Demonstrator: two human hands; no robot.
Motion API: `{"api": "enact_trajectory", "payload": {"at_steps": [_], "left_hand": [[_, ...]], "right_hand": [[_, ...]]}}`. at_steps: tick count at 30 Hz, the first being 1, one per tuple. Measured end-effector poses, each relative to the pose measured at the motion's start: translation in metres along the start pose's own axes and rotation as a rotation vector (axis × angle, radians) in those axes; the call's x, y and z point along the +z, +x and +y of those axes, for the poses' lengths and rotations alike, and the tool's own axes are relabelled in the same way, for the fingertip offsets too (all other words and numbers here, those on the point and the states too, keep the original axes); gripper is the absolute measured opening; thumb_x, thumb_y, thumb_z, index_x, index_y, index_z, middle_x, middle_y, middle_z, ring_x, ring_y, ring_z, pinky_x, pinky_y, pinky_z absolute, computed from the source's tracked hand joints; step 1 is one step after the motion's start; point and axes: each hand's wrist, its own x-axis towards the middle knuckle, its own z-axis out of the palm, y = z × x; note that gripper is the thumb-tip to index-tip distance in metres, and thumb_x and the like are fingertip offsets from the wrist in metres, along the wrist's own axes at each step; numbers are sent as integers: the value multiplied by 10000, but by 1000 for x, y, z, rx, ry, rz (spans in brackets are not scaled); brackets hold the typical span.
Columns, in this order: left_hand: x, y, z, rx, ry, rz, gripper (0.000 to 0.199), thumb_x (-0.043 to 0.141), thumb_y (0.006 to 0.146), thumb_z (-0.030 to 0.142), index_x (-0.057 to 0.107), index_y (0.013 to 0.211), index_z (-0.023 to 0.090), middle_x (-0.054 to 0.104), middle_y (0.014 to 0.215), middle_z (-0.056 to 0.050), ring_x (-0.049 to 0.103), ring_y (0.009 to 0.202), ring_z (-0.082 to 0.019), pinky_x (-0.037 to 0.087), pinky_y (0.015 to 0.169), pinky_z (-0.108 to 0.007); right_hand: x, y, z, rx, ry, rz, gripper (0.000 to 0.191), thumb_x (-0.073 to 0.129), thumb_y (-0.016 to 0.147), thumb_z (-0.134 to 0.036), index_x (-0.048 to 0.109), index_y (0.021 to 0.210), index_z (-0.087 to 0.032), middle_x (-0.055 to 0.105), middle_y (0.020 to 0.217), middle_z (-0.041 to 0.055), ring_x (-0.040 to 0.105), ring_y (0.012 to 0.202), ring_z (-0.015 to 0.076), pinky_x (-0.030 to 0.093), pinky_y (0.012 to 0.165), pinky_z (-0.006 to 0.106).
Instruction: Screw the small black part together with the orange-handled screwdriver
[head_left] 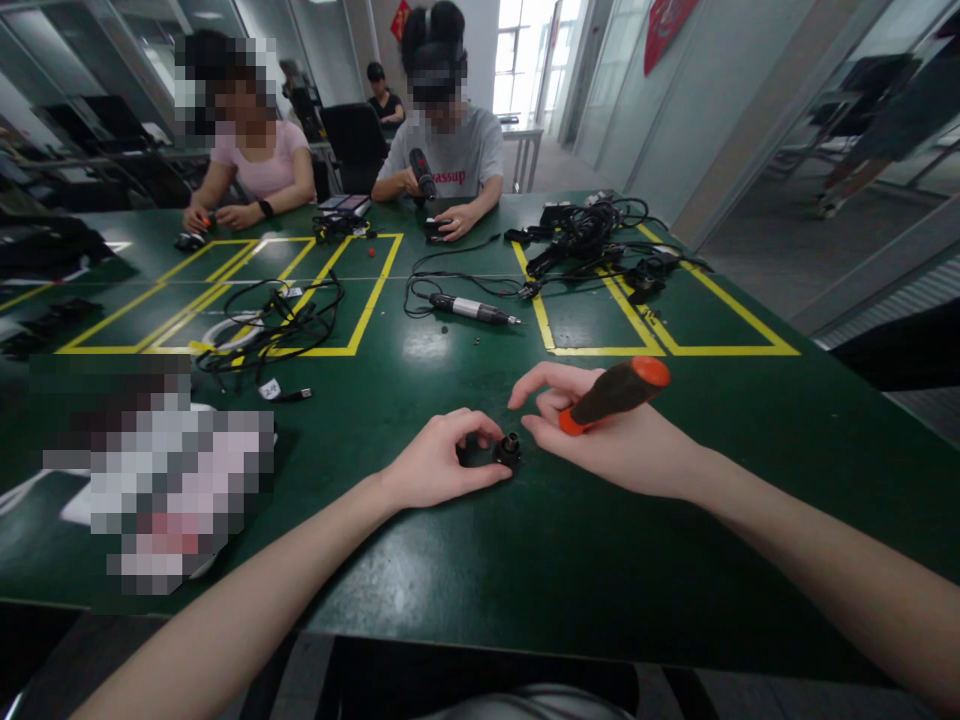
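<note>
Between the thumb and fingers of my left hand [439, 460] is a small black round part [508, 452] with a short metal-looking stub on top; it stands on the green table [420, 570]. My right hand [607, 435] is wrapped around a screwdriver [616, 394] with a dark and orange handle, its orange end tilted up and to the right. The screwdriver's shaft is hidden from view. My right thumb and index finger reach toward the black part, a small gap away from it.
Ahead lies a corded electric screwdriver [474, 309]. Tangled black cables [285, 320] sit at left, and a pile of cables and dark devices [585, 240] at right. Yellow tape [367, 315] marks the table. Two people work across it, one holding a power driver [422, 173]. Pixelated items [180, 490] lie front left.
</note>
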Motion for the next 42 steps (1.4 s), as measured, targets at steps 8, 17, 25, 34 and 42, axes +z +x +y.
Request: {"api": "enact_trajectory", "payload": {"at_steps": [8,17,25,34,42], "left_hand": [[0,0,-1,-19,6,3,272,819,808,371,728,994,195,734,920,-27,626,791,-172,514,759,-294],[-1,0,-1,-23,4,1,278,832,801,360,738,999,190,736,912,-27,629,784,-168,510,756,-288],[-3,1,-2,3,7,-6,288,840,804,351,744,1017,184,734,907,-28,627,782,-166,508,760,-291],[-6,2,-5,40,14,-9,274,769,823,268,761,1078,170,716,908,-33,626,783,-156,501,728,-267],[-4,0,-1,40,-20,-14,319,776,830,276,723,1124,164,747,960,-36,643,816,-169,498,768,-291]], "right_hand": [[-3,2,-5,14,1,62,99,666,767,-188,596,835,-204,606,731,-7,561,653,151,473,601,266],[-14,8,-1,166,286,-123,272,905,692,-307,667,704,-175,683,670,-10,644,609,142,571,613,280],[-14,11,13,141,558,-216,275,880,775,-252,658,902,-152,781,834,42,745,693,147,604,656,264],[-7,12,24,65,563,-130,287,932,733,-295,708,817,-136,747,750,25,693,642,126,583,628,246],[-6,12,27,18,626,-175,215,871,830,-285,737,895,-130,763,776,37,731,655,131,614,629,235]]}}
